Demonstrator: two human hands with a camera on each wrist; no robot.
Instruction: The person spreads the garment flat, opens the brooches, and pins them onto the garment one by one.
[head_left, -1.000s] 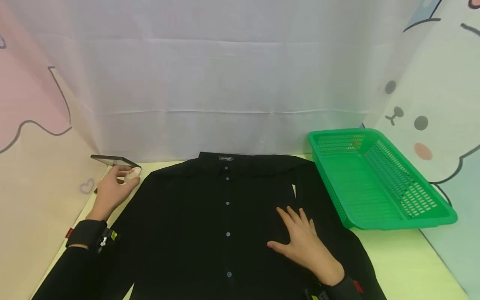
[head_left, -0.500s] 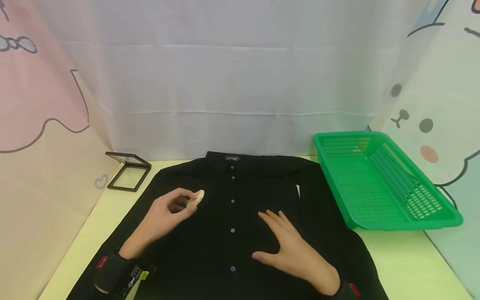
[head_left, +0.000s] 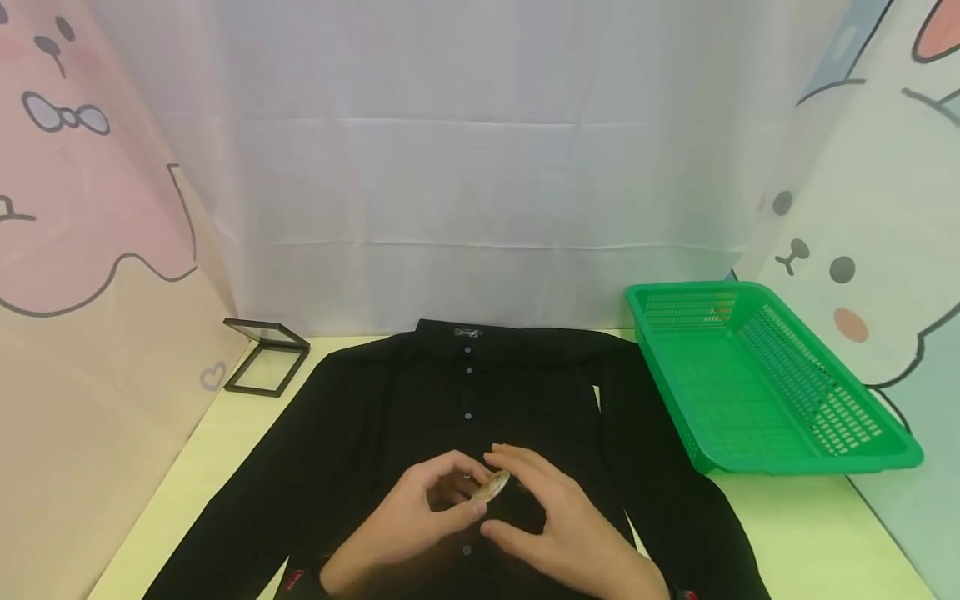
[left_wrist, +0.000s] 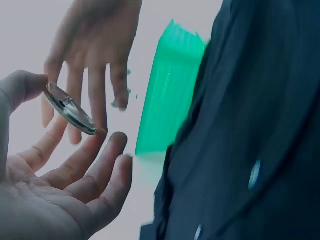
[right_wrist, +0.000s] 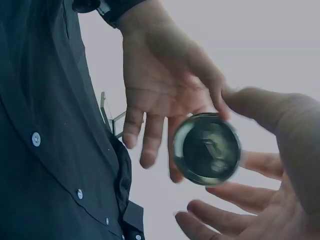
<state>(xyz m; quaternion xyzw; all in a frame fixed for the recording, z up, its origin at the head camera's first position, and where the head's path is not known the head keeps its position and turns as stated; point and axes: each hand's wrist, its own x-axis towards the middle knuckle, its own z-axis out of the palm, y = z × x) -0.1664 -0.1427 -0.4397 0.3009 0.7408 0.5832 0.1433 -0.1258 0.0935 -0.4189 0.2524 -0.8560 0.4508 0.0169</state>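
Note:
Over the middle of a black button-up shirt spread on the table, my left hand pinches a round pin-back badge between thumb and fingertips. Its metal back and pin are visible in the right wrist view, where the badge is tilted. My right hand is right beside the badge, thumb and fingers spread around its near side. In the left wrist view the fingers of the right hand hang straight behind the badge.
A green plastic basket stands at the right, by the shirt's sleeve. At the back left sits a small black-framed case with its lid raised. White and cartoon-printed cloth walls enclose the yellow table.
My left hand has carried the badge from the black-framed case at the left to over the middle of the shirt. My right hand has shifted left and down to meet it.

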